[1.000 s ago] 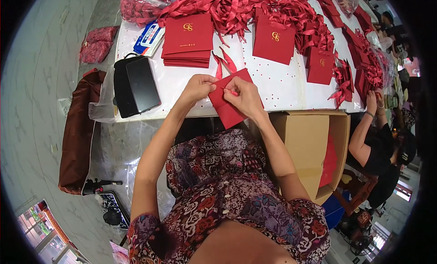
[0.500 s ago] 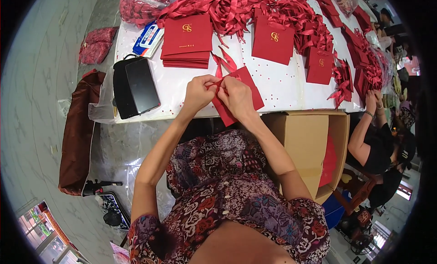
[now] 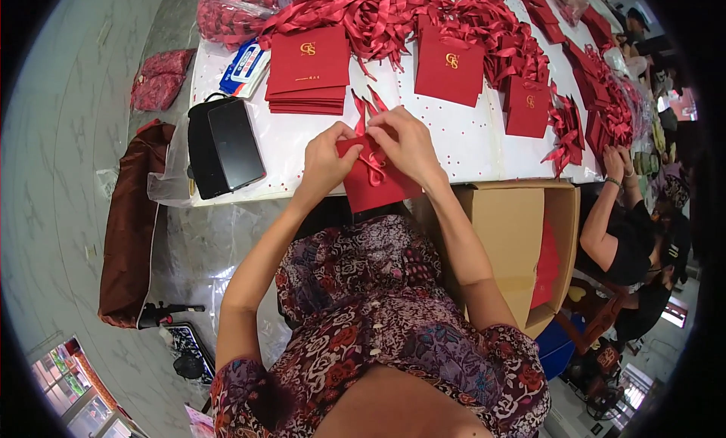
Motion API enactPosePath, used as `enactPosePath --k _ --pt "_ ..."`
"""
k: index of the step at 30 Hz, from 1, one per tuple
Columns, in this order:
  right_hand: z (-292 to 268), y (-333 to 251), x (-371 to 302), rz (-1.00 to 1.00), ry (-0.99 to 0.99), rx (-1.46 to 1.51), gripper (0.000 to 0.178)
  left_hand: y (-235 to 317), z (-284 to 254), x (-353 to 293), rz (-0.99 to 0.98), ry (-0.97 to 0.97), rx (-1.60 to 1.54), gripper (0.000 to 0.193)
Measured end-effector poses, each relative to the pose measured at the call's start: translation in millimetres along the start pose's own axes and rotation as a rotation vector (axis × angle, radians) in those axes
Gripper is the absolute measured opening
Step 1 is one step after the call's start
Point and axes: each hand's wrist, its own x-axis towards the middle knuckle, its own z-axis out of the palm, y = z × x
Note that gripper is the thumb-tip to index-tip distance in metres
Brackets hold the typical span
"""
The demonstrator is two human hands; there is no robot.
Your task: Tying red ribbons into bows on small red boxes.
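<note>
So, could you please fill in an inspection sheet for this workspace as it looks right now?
Surface: white table, speckled with small red bits.
Job's things: red paper envelope with thin red ribbon, held over the near edge.
Clutter: stack of red envelopes, heap of red ribbons, black tablet case, open cardboard box.
Grippers: left hand and right hand pinch the ribbon and envelope.
Cables: nothing seen.
Surroundings: grey floor, brown bag, another person's hands at the right.
</note>
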Motion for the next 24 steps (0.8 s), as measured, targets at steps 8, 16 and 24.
enactPosePath --k 8,16,24 --pt "2 38 30 0.253 -0.582 0.390 0.022 7 7 -8 0.216 0.072 0.028 0.012" --pt "24 48 33 0.309 -0.344 0.403 0.022 12 6 -5 0.212 0.103 0.011 0.010" --pt "3 59 29 0.291 0.016 0.223 0.026 -6 5 -5 0.027 0.013 0.147 0.021"
